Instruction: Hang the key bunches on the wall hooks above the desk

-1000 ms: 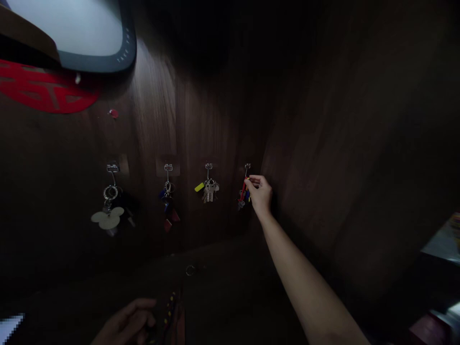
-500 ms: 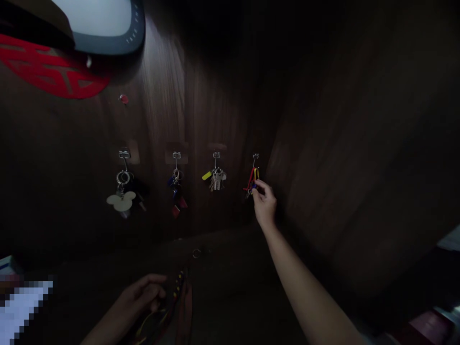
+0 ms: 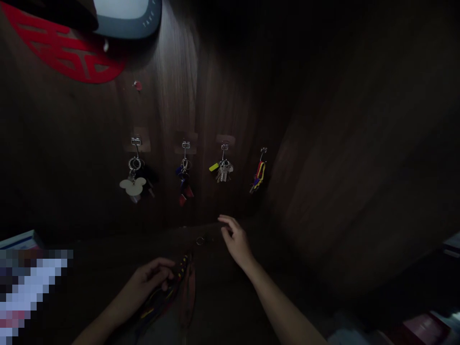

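My right hand (image 3: 237,242) is in the air above the shelf, fingers apart and nothing in them. A small metal ring (image 3: 200,241) lies to its left. My left hand (image 3: 149,280) hovers loosely bent beside a tangle of dark, yellow-dotted braided cords (image 3: 183,266) and a reddish-brown strap (image 3: 187,297); I see nothing gripped in it. On the rightmost hook hangs a red, yellow and blue braided cord (image 3: 259,175), with no hand on it. Other hooks carry a key bunch with a yellow tag (image 3: 224,170), a blue and red key bunch (image 3: 184,179) and keys with a pale mouse-ear-shaped fob (image 3: 132,187).
A dark wood panel (image 3: 215,105) stands behind the hooks, and a side wall (image 3: 341,167) rises at right. A cap (image 3: 125,24) hangs at upper left over a red round paper cut-out (image 3: 68,57). A box (image 3: 21,239) sits at lower left.
My right hand has let go of the colourful cord on the rightmost hook and moved down and left. The view has shifted slightly. My left hand stays by the cords.
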Available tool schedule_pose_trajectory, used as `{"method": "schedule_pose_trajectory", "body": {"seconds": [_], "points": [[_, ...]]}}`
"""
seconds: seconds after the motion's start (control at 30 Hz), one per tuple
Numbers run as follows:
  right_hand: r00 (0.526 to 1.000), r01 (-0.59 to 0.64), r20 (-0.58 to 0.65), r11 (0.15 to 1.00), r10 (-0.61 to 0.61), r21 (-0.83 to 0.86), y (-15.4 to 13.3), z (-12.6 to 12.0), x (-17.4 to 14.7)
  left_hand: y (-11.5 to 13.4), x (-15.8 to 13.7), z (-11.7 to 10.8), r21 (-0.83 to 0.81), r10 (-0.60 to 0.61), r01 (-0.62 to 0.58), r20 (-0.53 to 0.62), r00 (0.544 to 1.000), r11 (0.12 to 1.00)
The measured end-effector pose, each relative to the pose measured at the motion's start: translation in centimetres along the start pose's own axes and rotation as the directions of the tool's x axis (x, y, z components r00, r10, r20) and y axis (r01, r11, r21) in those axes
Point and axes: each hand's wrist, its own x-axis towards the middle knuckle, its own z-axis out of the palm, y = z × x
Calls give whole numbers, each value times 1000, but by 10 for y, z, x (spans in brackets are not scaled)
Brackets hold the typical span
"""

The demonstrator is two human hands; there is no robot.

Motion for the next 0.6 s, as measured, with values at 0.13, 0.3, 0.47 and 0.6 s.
{"method": "schedule_pose_trajectory", "body": {"seconds": [0.13,0.3,0.47,0.6], "points": [[974,17,225,996,3,-88,-5,27,-23,-3,-3,6,185,235,-233,11,972,955],[890,152,455,959,-29,-238,-3,41,-35,-9,-2,8,369,363,-387,134,922,845],[895,158,445,940,-8,-302,-1,38,-32,-10,-1,7,465,384,-403,140,913,789],[909,146,416,943,-9,-298,0,36,-32,-10,2,-1,571,381,-342,55,923,747]]}}
